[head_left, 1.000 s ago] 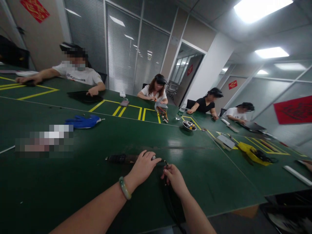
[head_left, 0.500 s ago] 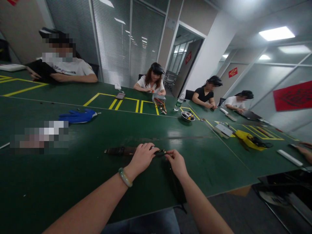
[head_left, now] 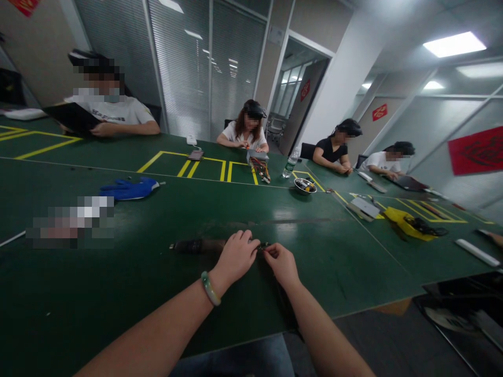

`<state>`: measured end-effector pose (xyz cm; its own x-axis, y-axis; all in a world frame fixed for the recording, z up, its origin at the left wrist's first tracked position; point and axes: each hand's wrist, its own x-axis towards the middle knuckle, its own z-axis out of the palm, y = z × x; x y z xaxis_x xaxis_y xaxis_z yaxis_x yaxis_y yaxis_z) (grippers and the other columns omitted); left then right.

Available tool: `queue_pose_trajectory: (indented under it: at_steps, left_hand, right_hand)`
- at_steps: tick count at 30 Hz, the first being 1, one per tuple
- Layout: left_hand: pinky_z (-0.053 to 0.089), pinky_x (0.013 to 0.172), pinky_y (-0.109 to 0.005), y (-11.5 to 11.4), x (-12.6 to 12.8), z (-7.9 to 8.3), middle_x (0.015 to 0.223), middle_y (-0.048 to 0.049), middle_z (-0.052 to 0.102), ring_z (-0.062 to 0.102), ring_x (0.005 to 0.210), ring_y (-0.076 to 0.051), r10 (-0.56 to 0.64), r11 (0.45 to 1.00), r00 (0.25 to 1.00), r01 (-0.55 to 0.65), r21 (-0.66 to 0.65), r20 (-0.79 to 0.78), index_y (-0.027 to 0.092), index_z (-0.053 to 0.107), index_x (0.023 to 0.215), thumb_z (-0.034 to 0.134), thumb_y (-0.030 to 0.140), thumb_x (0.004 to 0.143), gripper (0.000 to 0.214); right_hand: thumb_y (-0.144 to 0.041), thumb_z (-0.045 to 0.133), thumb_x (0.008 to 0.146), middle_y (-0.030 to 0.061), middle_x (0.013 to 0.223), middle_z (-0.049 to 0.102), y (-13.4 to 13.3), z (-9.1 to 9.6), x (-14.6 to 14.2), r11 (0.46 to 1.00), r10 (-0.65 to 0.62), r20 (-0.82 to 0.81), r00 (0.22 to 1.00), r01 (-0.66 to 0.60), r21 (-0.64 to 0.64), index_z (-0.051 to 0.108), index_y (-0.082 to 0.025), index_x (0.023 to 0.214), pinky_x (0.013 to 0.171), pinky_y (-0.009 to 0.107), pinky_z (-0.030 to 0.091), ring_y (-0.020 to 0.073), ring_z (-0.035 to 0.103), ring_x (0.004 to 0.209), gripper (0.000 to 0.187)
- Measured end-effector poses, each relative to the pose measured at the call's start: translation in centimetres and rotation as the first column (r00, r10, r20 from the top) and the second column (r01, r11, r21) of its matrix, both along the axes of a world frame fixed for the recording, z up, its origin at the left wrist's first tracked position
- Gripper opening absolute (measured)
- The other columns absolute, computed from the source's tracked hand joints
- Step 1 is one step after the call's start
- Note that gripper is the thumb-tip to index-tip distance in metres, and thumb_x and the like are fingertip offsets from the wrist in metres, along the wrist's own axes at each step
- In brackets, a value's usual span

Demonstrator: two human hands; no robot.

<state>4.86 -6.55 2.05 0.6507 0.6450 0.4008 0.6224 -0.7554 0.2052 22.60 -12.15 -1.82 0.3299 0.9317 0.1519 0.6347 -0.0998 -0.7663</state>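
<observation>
Jade bangle [head_left: 210,288] on the left wrist, left hand [head_left: 237,256] clenched over a dark slender handle [head_left: 196,246] lying on the green bench mat [head_left: 118,293], its long axis running sideways, tip pointing right. Right hand [head_left: 281,264] curls at that tip, too small to tell whether it grips or what is joined there. Farther off, a blue glove [head_left: 128,188], a steel bowl [head_left: 305,186] and a seated co-worker [head_left: 245,136]

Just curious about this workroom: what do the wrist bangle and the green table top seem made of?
The bangle looks like polished pale-green stone, perhaps jade, by its milky sheen; glass is possible. The table top looks smooth, coated or rubbery, with glossy reflections.
</observation>
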Motion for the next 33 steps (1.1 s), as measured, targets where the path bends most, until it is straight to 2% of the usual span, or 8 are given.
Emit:
queue_pose_trajectory:
  at_steps: [7,11,18,25,33]
  left_hand:
    - [0.041,0.087,-0.036,-0.5,-0.5,-0.4,0.108,-0.0044,0.052,0.048,0.102,-0.021,-0.074,0.996,0.997,0.075,-0.041,0.004,0.026,0.062,0.107,0.057,0.02,0.089,0.019]
    - [0.041,0.087,-0.035,-0.5,-0.6,-0.5,0.109,-0.0037,0.054,0.049,0.103,-0.021,-0.079,0.995,0.997,0.08,-0.057,0.018,0.026,0.062,0.107,0.059,0.02,0.089,0.02]
    - [0.04,0.087,-0.036,-0.3,-0.5,-0.8,0.11,-0.0025,0.054,0.05,0.103,-0.021,-0.076,0.995,0.996,0.079,-0.064,0.04,0.027,0.063,0.106,0.066,0.023,0.085,0.022]
    - [0.039,0.085,-0.036,-0.5,-0.7,-0.7,0.11,-0.0029,0.055,0.05,0.103,-0.021,-0.092,0.993,0.995,0.094,-0.072,0.032,0.027,0.065,0.107,0.065,0.026,0.086,0.021]
    - [0.04,0.083,-0.035,-0.5,-0.7,-0.8,0.106,-0.0042,0.057,0.05,0.1,-0.021,-0.116,0.989,0.992,0.121,-0.086,0.057,0.026,0.07,0.101,0.059,0.029,0.091,0.016]
  right_hand:
    - [-0.036,0.062,0.082,-0.0007,0.075,0.068,-0.8,0.0,0.7,0.999,0.051,-0.047,0.998,-0.051,0.007,0.067,-0.021,0.082,0.061,0.024,0.044,0.0147,0.063,0.066,0.016]
    - [-0.035,0.062,0.082,-0.0005,0.076,0.069,-0.9,0.2,0.7,0.997,0.071,-0.052,0.996,-0.071,0.004,0.068,-0.021,0.083,0.062,0.024,0.045,0.0147,0.063,0.067,0.016]
    - [-0.035,0.061,0.083,0.0004,0.08,0.069,-1.2,0.7,0.4,0.995,0.1,0.029,0.995,-0.101,0.018,0.069,-0.021,0.086,0.065,0.025,0.047,0.0152,0.062,0.069,0.016]
    - [-0.033,0.06,0.083,0.001,0.086,0.07,-1.2,0.5,0.0,0.995,0.081,0.127,0.989,-0.087,0.044,0.07,-0.022,0.089,0.069,0.026,0.047,0.0155,0.062,0.073,0.015]
    - [-0.034,0.061,0.084,0.0002,0.085,0.07,-1.3,0.6,-0.1,0.994,0.102,0.069,0.992,-0.105,0.04,0.069,-0.022,0.086,0.072,0.027,0.047,0.0164,0.063,0.077,0.014]
